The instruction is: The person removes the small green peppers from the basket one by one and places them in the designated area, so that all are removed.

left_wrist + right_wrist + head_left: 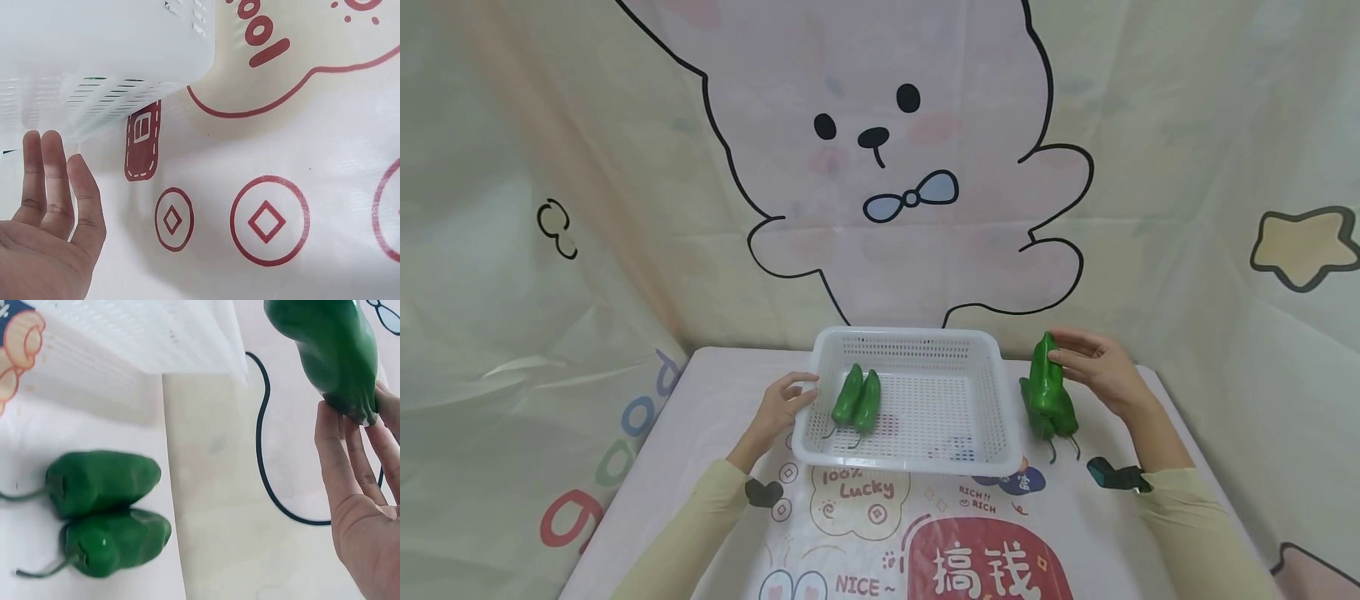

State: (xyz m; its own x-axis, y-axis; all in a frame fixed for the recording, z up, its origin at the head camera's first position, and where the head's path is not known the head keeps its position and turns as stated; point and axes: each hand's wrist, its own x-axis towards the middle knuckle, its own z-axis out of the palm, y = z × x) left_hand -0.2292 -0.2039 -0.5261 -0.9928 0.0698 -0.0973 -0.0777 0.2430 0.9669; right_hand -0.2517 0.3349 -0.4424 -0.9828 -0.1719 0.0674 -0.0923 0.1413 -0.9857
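Observation:
My right hand [1097,367] pinches a green pepper [1045,383] at its narrow end, right of the white basket [906,468]. Held up in the right wrist view, this pepper [334,359] is cut off by the top edge. Below it two more green peppers lie side by side on the table, one pepper [103,481] against the other pepper [119,540]. At the basket's left rim, my left hand [777,410] touches with its fingertips. Its fingers look fairly straight against the outer wall in the left wrist view; the thumb is hidden there.
Inside the basket, a green pepper [848,395] and another green pepper [868,403] lie together on the left. A printed cloth [865,546] covers the table. Printed curtains [1180,208] hang close behind and at both sides.

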